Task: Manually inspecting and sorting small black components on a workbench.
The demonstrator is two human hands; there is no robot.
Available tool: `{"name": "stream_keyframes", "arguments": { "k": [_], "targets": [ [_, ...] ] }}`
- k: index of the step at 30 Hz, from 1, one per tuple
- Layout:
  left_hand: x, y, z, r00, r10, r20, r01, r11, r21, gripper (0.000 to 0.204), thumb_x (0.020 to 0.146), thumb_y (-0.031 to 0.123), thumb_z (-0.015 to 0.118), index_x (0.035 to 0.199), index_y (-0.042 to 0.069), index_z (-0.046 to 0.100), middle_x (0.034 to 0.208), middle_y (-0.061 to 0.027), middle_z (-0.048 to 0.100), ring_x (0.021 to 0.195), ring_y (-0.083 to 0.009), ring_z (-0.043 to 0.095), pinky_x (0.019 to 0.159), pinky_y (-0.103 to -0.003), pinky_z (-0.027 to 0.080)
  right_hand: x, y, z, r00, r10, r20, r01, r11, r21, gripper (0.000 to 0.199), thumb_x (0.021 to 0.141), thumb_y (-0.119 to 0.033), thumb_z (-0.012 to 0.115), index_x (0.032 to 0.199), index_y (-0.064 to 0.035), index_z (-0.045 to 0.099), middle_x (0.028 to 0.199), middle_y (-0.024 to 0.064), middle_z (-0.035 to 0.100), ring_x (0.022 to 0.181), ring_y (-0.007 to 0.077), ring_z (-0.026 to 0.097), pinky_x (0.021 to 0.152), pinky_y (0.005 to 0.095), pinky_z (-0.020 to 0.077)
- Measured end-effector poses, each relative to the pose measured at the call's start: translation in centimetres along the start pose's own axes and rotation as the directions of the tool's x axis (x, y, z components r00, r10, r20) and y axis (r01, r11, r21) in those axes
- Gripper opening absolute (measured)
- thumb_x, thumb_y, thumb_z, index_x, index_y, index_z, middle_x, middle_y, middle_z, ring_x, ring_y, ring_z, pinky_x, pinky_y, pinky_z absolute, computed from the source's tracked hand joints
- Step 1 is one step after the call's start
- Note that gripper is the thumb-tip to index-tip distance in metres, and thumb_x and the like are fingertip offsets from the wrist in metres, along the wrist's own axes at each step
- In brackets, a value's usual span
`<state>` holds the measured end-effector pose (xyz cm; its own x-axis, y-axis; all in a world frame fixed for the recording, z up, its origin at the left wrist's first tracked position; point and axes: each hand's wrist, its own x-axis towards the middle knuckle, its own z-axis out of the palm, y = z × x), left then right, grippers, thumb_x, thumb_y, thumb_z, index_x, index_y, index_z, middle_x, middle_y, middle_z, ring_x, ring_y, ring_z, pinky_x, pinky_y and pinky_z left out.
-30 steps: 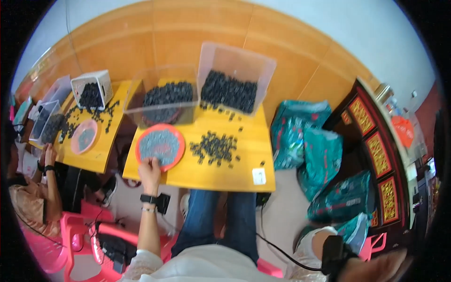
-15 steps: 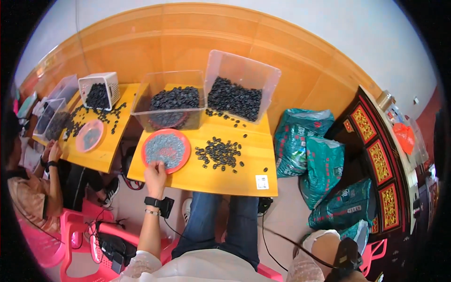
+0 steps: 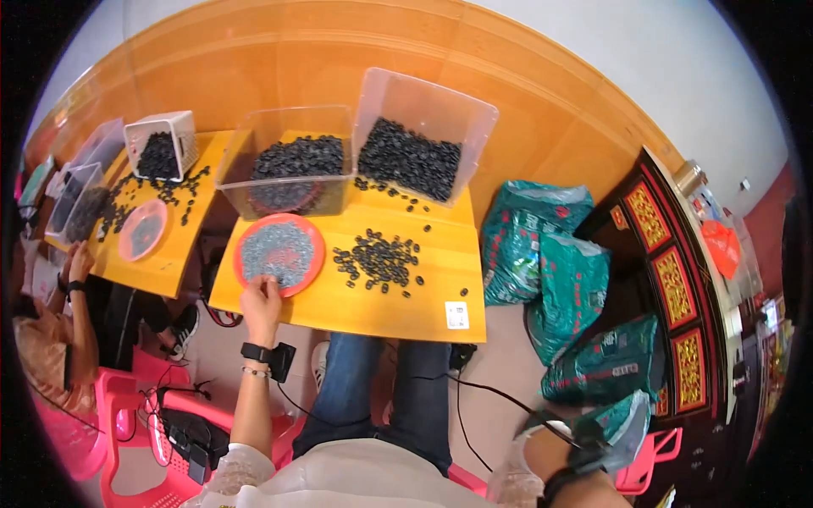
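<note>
Where the red tray [image 3: 279, 252] lies, left hand [image 3: 261, 303] at its near rim, fingers loosely spread.

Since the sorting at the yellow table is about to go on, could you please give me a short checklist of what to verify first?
1. Left hand on the near rim of the red tray: ok.
2. Tray lies flat on the yellow table: ok.
3. Loose black pieces lie beside the tray, apart from it: ok.
4. Right hand low at the picture's edge, away from the table: not ok.
5. Right hand's grip, empty or not: cannot tell.
</note>
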<state>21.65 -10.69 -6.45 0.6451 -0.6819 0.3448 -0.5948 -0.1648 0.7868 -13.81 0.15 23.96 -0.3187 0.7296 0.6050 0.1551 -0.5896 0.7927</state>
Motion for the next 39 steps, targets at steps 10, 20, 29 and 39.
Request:
{"name": "stream_keyframes", "arguments": {
  "k": [10, 20, 29, 39],
  "targets": [
    [-0.9, 5.0, -0.3, 0.986, -0.048, 0.161, 0.062, 0.995, -0.082, 0.022, 0.093, 0.017, 0.052, 0.084, -0.003, 0.056, 0.063, -0.0045, 0.046, 0.06, -0.0112, 0.041, 0.056, -0.027, 0.037, -13.4, -4.4, 0.1, -0.083, 0.976, -0.201, -0.601, -0.21, -0.771, 0.01, 0.08, -0.011, 0.061, 0.079, -0.0008, 0.064, 0.064, 0.0091, 0.057, 0.053, 0.0207, 0.049, 0.049, 0.034, 0.0366],
    [-5.8, 12.2, 0.3, 0.925, 0.103, 0.365, 0.033, 0.937, -0.348, 0.019, 0.094, 0.015, 0.051, 0.087, -0.002, 0.055, 0.071, -0.0012, 0.054, 0.067, -0.0081, 0.049, 0.061, -0.023, 0.04, -29.1, -9.1, -2.0, -0.533, 0.83, -0.163, -0.141, -0.277, -0.95, 0.012, 0.08, -0.011, 0.059, 0.089, -0.0057, 0.064, 0.075, 0.0171, 0.062, 0.073, 0.0356, 0.059, 0.064, 0.0459, 0.0462],
    [-7.1, 12.7, 0.2, 0.882, 0.132, 0.453, 0.052, 0.927, -0.372, 0.018, 0.093, 0.014, 0.053, 0.086, -0.003, 0.056, 0.068, -0.0019, 0.054, 0.063, -0.0077, 0.049, 0.059, -0.023, 0.041, -33.2, -10.1, -1.4, -0.566, 0.794, -0.221, -0.04, -0.294, -0.955, 0.012, 0.075, -0.012, 0.064, 0.086, -0.0076, 0.067, 0.079, 0.0175, 0.064, 0.077, 0.0371, 0.06, 0.067, 0.0451, 0.0484],
    [-7.5, 12.1, 0.8, 0.874, 0.148, 0.463, 0.045, 0.923, -0.381, 0.019, 0.093, 0.014, 0.053, 0.086, -0.003, 0.056, 0.067, -0.0032, 0.055, 0.062, -0.0077, 0.05, 0.058, -0.023, 0.041, -34.8, -10.3, -1.9, -0.59, 0.761, -0.269, -0.033, -0.356, -0.934, 0.01, 0.071, -0.014, 0.069, 0.075, -0.0078, 0.062, 0.074, 0.0137, 0.065, 0.074, 0.0345, 0.062, 0.065, 0.044, 0.0484]
  ]
}}
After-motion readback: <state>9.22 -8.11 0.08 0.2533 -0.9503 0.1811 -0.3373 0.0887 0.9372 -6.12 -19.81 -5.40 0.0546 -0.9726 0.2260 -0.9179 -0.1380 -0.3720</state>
